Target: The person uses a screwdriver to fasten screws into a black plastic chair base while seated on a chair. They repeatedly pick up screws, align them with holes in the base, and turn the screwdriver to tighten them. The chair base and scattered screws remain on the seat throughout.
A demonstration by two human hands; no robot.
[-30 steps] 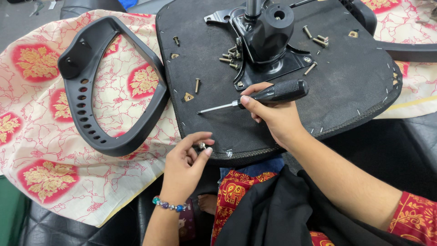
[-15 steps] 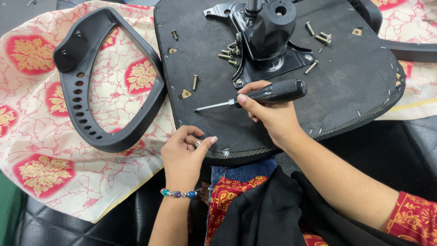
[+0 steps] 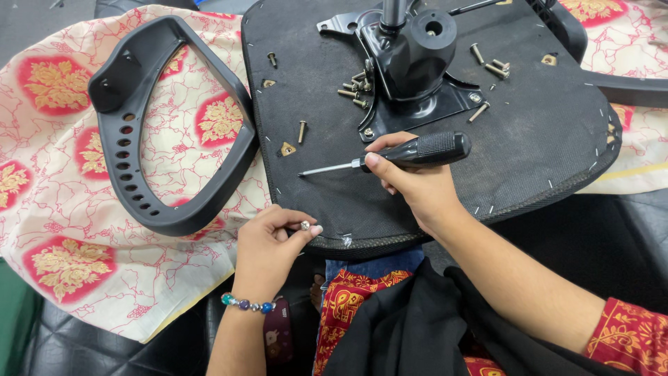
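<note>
Nearest me, my left hand [image 3: 268, 240] sits at the near edge of the upturned chair seat [image 3: 543, 139], thumb and forefinger pinched on a small silver screw [image 3: 305, 225]. The other fingers curl under, and a beaded bracelet [image 3: 248, 303] rings the wrist.

Just beyond and to the right, my right hand [image 3: 417, 184] is wrapped around the black handle of a screwdriver [image 3: 410, 152]. Its long axis runs almost level across the seat, handle to the right and thin metal shaft pointing left, with the tip over bare black fabric. So the screw lies near and left of the tip, close to it but apart; the left hand has it, and the right hand's tool points roughly toward that side rather than down at it.

A little farther left of the tip, a small brass-coloured triangular fitting [image 3: 287, 148] and a loose bolt [image 3: 302, 130] lie on the seat. Farther still, the black mechanism plate [image 3: 417, 97] with its central column stands at the middle of the seat, a cluster of bolts [image 3: 355, 89] lying against its left edge and a few more bolts [image 3: 492, 64] to its right.

Off to the left, a curved black armrest piece [image 3: 125, 139] with a row of holes lies on the patterned cloth [image 3: 62, 209], well apart from both hands.
</note>
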